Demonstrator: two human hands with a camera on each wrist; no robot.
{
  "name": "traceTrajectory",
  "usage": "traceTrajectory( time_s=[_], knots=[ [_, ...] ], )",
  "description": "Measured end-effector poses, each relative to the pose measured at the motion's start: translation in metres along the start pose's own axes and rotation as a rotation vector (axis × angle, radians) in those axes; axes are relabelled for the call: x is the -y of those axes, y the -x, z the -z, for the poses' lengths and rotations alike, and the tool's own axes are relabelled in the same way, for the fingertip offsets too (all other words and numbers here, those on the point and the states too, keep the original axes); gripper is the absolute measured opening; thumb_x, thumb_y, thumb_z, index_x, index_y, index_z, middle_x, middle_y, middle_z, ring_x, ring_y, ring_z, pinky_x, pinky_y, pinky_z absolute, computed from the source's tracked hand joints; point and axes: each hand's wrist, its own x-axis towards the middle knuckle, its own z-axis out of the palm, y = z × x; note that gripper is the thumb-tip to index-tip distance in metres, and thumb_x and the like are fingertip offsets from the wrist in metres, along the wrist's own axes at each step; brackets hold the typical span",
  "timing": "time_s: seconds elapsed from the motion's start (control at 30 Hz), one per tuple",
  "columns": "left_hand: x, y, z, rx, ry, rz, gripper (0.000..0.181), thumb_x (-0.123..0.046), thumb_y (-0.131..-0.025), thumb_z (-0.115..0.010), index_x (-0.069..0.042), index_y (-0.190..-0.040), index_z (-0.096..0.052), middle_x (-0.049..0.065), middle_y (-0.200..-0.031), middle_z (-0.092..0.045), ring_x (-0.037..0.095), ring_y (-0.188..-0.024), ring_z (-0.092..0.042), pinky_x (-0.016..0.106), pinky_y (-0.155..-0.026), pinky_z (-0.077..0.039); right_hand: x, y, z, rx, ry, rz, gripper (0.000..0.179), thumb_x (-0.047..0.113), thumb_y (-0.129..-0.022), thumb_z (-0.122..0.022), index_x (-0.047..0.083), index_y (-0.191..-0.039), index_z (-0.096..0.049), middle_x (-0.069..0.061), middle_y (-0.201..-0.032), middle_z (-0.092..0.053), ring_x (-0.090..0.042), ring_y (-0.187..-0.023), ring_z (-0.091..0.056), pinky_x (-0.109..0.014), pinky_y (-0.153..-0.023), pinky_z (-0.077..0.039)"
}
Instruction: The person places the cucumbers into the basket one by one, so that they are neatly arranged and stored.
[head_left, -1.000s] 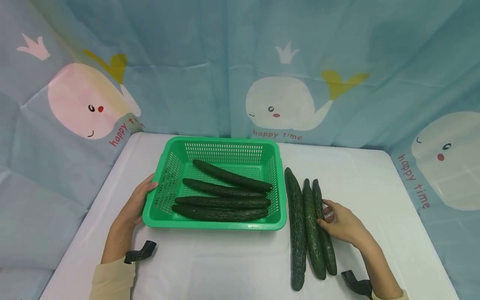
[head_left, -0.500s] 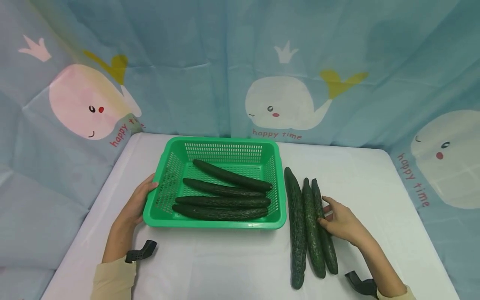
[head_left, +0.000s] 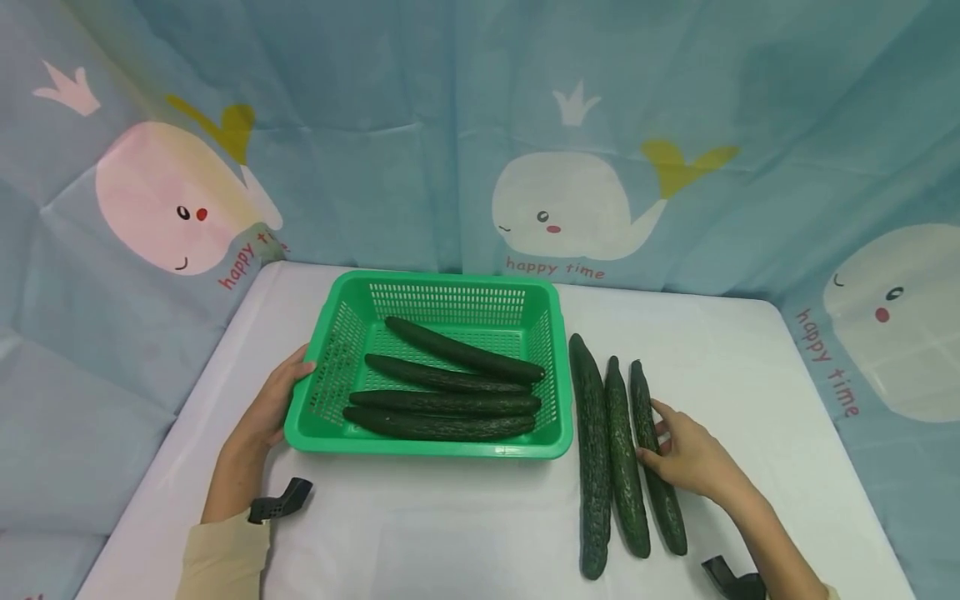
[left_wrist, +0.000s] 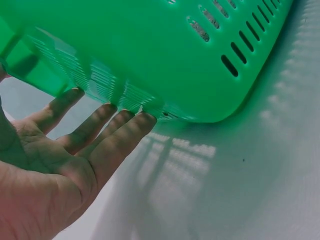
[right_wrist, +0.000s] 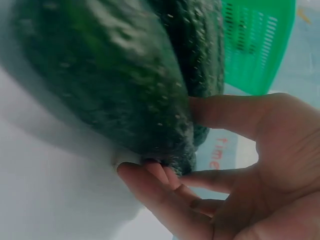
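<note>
Within the green plastic basket (head_left: 429, 447) lie several dark green cucumbers (head_left: 457, 350), roughly side by side. My left hand (head_left: 276, 404) holds the basket's left side, thumb over the rim. In the left wrist view, its fingers (left_wrist: 120, 142) are nearly straight, tips against the slotted outer wall. To the right of the basket, three more cucumbers lie lengthwise on the white cloth. My right hand (head_left: 693, 457) grips the rightmost cucumber (head_left: 667, 512) around its middle, thumb on the left and fingers on the right. The right wrist view shows thumb and fingertips around the cucumber (right_wrist: 115, 85).
The long cucumber (head_left: 592, 467) lies close to the basket's right wall, with a middle cucumber (head_left: 626, 467) beside it. White cloth (head_left: 465, 533) covers the table. A blue curtain (head_left: 420, 150) with printed whales stands behind and at both sides.
My right hand has shifted slightly right with the rightmost cucumber, widening the gap to the middle one. The left hand and basket stay practically in place.
</note>
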Motion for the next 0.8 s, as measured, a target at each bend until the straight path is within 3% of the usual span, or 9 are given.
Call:
traceTrajectory(
  time_s=[0.2, 0.33, 0.4, 0.5, 0.6, 0.67, 0.8],
  knots=[
    [0.001, 0.0, 0.0, 0.002, 0.012, -0.003, 0.067, -0.03, -0.115, -0.033, 0.0, -0.169, -0.007, 0.036, -0.158, -0.031, 0.001, -0.118, -0.068, 0.025, -0.093, -0.063, 0.002, 0.004, -0.003, -0.006, 0.048, 0.0, 0.094, 0.026, -0.089, -0.084, -0.016, -0.156, -0.033, -0.017, -0.1, -0.071, -0.018, -0.076, -0.065, -0.037, -0.063, -0.056],
    [0.001, -0.001, 0.001, 0.006, 0.027, -0.01, 0.069, -0.031, -0.115, -0.034, 0.001, -0.169, -0.007, 0.017, -0.152, -0.047, 0.002, -0.119, -0.069, 0.025, -0.094, -0.063, 0.002, 0.004, -0.004, -0.005, 0.045, -0.013, 0.092, 0.026, -0.088, -0.084, -0.017, -0.154, -0.035, -0.02, -0.102, -0.073, -0.018, -0.076, -0.067, -0.041, -0.065, -0.059],
    [0.001, -0.001, 0.001, 0.012, 0.039, -0.019, 0.069, -0.031, -0.115, -0.034, 0.002, -0.168, -0.007, 0.01, -0.148, -0.049, 0.002, -0.121, -0.068, 0.026, -0.096, -0.063, 0.001, 0.005, -0.005, -0.009, 0.037, -0.02, 0.092, 0.026, -0.088, -0.085, -0.017, -0.153, -0.036, -0.021, -0.104, -0.073, -0.02, -0.078, -0.069, -0.043, -0.066, -0.06],
    [0.0, 0.0, 0.001, 0.017, 0.042, -0.017, 0.069, -0.031, -0.115, -0.034, 0.002, -0.169, -0.006, 0.023, -0.156, -0.043, 0.0, -0.122, -0.067, 0.024, -0.097, -0.062, 0.0, 0.006, -0.007, -0.028, 0.025, -0.028, 0.088, 0.026, -0.088, -0.085, -0.017, -0.151, -0.04, -0.023, -0.105, -0.072, -0.025, -0.084, -0.072, -0.047, -0.068, -0.062],
    [-0.001, 0.0, -0.001, 0.007, 0.032, -0.005, 0.069, -0.032, -0.115, -0.033, -0.001, -0.169, -0.006, 0.039, -0.164, -0.025, -0.002, -0.121, -0.066, 0.022, -0.097, -0.061, -0.001, 0.008, -0.007, -0.052, 0.002, -0.037, 0.081, 0.025, -0.089, -0.083, -0.016, -0.148, -0.046, -0.025, -0.107, -0.073, -0.031, -0.089, -0.074, -0.048, -0.069, -0.063],
    [-0.001, 0.0, -0.001, -0.001, 0.023, 0.004, 0.069, -0.032, -0.115, -0.033, -0.001, -0.17, -0.007, 0.041, -0.165, -0.021, -0.002, -0.12, -0.067, 0.022, -0.096, -0.062, -0.001, 0.009, -0.007, -0.068, -0.001, -0.04, 0.076, 0.024, -0.09, -0.082, -0.017, -0.145, -0.049, -0.027, -0.108, -0.072, -0.034, -0.091, -0.074, -0.049, -0.07, -0.063],
    [-0.002, 0.002, -0.002, -0.011, 0.018, 0.007, 0.067, -0.031, -0.115, -0.033, 0.0, -0.169, -0.008, 0.042, -0.161, -0.025, 0.001, -0.118, -0.069, 0.026, -0.094, -0.063, 0.0, 0.011, -0.005, -0.115, 0.0, -0.029, 0.068, 0.021, -0.092, -0.08, -0.016, -0.142, -0.053, -0.029, -0.112, -0.072, -0.038, -0.096, -0.073, -0.051, -0.073, -0.064]
  ],
)
